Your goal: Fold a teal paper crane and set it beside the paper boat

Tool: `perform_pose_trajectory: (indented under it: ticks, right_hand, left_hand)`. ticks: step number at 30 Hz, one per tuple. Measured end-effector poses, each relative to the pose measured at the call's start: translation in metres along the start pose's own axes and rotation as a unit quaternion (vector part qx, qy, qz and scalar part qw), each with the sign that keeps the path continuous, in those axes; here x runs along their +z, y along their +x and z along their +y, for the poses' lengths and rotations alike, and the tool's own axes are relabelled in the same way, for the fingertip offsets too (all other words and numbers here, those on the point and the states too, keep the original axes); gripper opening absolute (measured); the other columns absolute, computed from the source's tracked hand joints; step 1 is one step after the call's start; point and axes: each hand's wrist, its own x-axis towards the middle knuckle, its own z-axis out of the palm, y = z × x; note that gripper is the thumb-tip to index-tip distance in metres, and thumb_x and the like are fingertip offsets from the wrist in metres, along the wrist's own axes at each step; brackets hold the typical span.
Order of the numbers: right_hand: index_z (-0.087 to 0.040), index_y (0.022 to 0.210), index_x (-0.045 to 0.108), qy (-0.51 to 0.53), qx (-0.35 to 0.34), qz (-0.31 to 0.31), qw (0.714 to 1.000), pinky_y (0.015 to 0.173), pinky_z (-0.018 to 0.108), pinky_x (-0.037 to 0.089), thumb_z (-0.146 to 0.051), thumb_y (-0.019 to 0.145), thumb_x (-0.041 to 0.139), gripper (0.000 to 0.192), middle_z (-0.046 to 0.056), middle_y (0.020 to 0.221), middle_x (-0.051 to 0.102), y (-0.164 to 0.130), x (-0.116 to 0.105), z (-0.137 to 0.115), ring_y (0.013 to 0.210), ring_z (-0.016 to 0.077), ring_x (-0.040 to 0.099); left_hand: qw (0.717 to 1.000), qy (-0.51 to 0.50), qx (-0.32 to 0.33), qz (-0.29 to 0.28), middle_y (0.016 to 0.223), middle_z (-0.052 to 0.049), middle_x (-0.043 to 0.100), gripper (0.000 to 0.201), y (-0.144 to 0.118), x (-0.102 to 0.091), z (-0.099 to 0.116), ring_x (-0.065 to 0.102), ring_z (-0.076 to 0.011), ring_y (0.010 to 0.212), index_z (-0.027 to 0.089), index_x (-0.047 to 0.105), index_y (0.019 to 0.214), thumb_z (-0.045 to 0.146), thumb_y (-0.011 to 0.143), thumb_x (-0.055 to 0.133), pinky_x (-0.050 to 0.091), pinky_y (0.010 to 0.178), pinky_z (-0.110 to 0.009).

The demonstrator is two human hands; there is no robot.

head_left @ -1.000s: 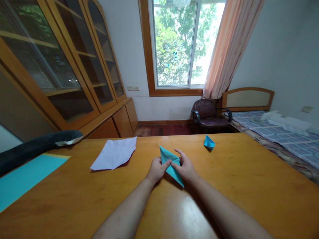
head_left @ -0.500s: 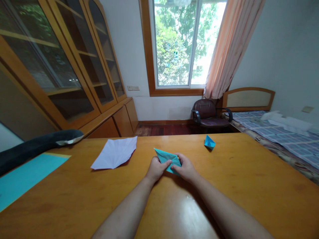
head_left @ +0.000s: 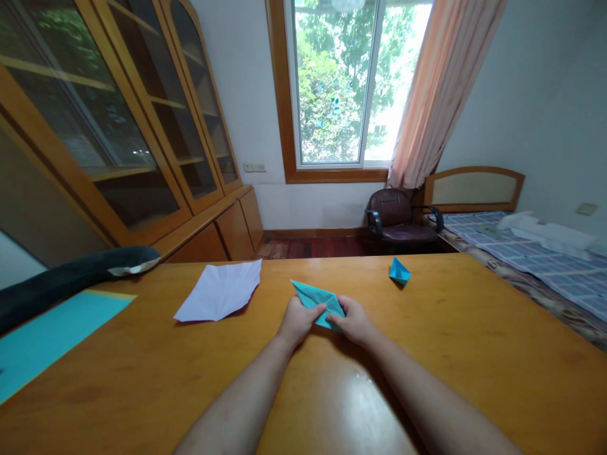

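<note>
A folded piece of turquoise paper (head_left: 317, 297) is held between both hands just over the wooden table (head_left: 199, 379). My left hand (head_left: 296, 321) grips its left lower side, thumb on top and the other fingers behind it. On the right, my right hand (head_left: 355, 321) pinches the other end, its thumb pressed on the near edge. The paper's pointed corner sticks out to the upper left. Fingers under the paper are hidden.
A small blue folded paper boat (head_left: 399, 272) sits toward the far right of the table. Creased white paper (head_left: 220, 292) lies at the left, with a large turquoise sheet (head_left: 57, 335) and a dark, long cushion-like object (head_left: 71, 278) beyond it. Past the table stands a chair (head_left: 398, 215).
The folded paper has tilted slightly, its pointed corner shifting a little up and left. Both hands keep their hold in nearly the same place.
</note>
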Motion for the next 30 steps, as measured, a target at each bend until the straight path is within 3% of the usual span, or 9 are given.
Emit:
perform_pose_trajectory:
  ticks: [3, 12, 15, 17, 18, 20, 23, 26, 30]
  right_hand:
    - [-0.017, 0.07, 0.06, 0.016, 0.012, 0.0, 1.0, 0.057, 0.023, 0.042, -0.022, 0.061, 0.063, 0.01, -0.003, 0.064, 0.061, 0.002, -0.001, 0.007, 0.06, 0.0125, 0.052]
    - [-0.02, 0.069, 0.054, 0.059, 0.078, 0.056, 0.994, 0.043, 0.023, 0.035, -0.039, 0.063, 0.059, 0.02, -0.005, 0.049, 0.054, 0.009, -0.012, 0.022, 0.042, 0.0117, 0.046]
    - [-0.02, 0.066, 0.055, 0.017, 0.061, 0.11, 0.992, 0.044, 0.023, 0.035, -0.038, 0.063, 0.058, 0.019, -0.005, 0.049, 0.052, 0.012, -0.018, 0.026, 0.045, 0.0118, 0.045]
    - [-0.019, 0.063, 0.056, -0.021, 0.044, 0.136, 0.989, 0.046, 0.023, 0.035, -0.035, 0.064, 0.057, 0.016, -0.004, 0.05, 0.051, 0.013, -0.021, 0.028, 0.048, 0.0117, 0.046]
    - [-0.019, 0.062, 0.056, -0.035, 0.037, 0.139, 0.989, 0.047, 0.023, 0.035, -0.034, 0.064, 0.057, 0.015, -0.004, 0.051, 0.051, 0.013, -0.022, 0.029, 0.049, 0.0118, 0.046]
    - [-0.019, 0.062, 0.056, -0.05, 0.029, 0.116, 0.992, 0.049, 0.023, 0.036, -0.031, 0.065, 0.056, 0.013, -0.003, 0.052, 0.052, 0.012, -0.022, 0.029, 0.05, 0.0121, 0.047]
    - [-0.018, 0.064, 0.058, -0.066, 0.01, 0.05, 0.997, 0.051, 0.023, 0.037, -0.029, 0.066, 0.055, 0.011, -0.003, 0.055, 0.055, 0.008, -0.019, 0.026, 0.052, 0.0123, 0.048]
    - [-0.018, 0.064, 0.06, -0.089, -0.014, 0.011, 0.996, 0.055, 0.023, 0.039, -0.027, 0.066, 0.055, 0.011, -0.002, 0.057, 0.057, 0.004, -0.018, 0.021, 0.056, 0.0123, 0.049]
    - [-0.018, 0.064, 0.061, -0.093, -0.006, 0.012, 0.996, 0.056, 0.023, 0.04, -0.027, 0.066, 0.054, 0.012, -0.002, 0.058, 0.058, 0.004, -0.021, 0.02, 0.057, 0.0126, 0.051]
  left_hand:
    - [0.999, -0.03, 0.003, 0.023, 0.072, -0.005, 0.072, 0.035, 0.003, -0.002, -0.003, 0.064, -0.0171, 0.06, 0.011, 0.068, 0.074, 0.031, 0.052, 0.085, 0.053, 0.06, -0.028]
    - [0.99, -0.115, 0.036, 0.076, 0.091, -0.01, 0.072, 0.047, 0.02, -0.012, -0.017, 0.068, -0.0214, 0.081, 0.012, 0.062, 0.094, 0.037, 0.058, 0.081, 0.053, 0.081, -0.036]
    - [0.979, -0.004, 0.106, 0.175, 0.115, -0.015, 0.064, 0.062, 0.022, -0.018, -0.012, 0.063, -0.0238, 0.103, 0.016, 0.049, 0.122, 0.038, 0.069, 0.073, 0.048, 0.092, -0.04]
    - [0.94, 0.152, 0.181, 0.245, 0.13, -0.017, 0.054, 0.064, 0.019, -0.021, -0.008, 0.053, -0.0262, 0.12, 0.018, 0.044, 0.131, 0.035, 0.074, 0.069, 0.041, 0.101, -0.044]
    - [0.911, 0.237, 0.235, 0.243, 0.135, -0.016, 0.05, 0.06, 0.016, -0.022, -0.005, 0.046, -0.027, 0.127, 0.019, 0.045, 0.131, 0.034, 0.077, 0.066, 0.035, 0.106, -0.046]
    - [0.853, 0.38, 0.317, 0.166, 0.136, -0.015, 0.05, 0.051, 0.008, -0.019, 0.0, 0.042, -0.0278, 0.13, 0.019, 0.048, 0.13, 0.031, 0.082, 0.06, 0.029, 0.11, -0.049]
    - [0.783, 0.524, 0.333, 0.045, 0.129, -0.011, 0.058, 0.04, -0.005, -0.01, 0.007, 0.042, -0.0298, 0.129, 0.022, 0.054, 0.125, 0.029, 0.087, 0.055, 0.017, 0.111, -0.058]
    - [0.753, 0.574, 0.321, -0.016, 0.109, -0.008, 0.068, 0.026, -0.013, -0.002, 0.014, 0.055, -0.0257, 0.112, 0.023, 0.062, 0.112, 0.025, 0.09, 0.05, 0.011, 0.111, -0.06]
    - [0.756, 0.575, 0.31, -0.04, 0.09, -0.004, 0.071, 0.019, -0.016, -0.001, 0.021, 0.061, -0.0202, 0.09, 0.023, 0.067, 0.093, 0.019, 0.088, 0.049, 0.016, 0.111, -0.056]
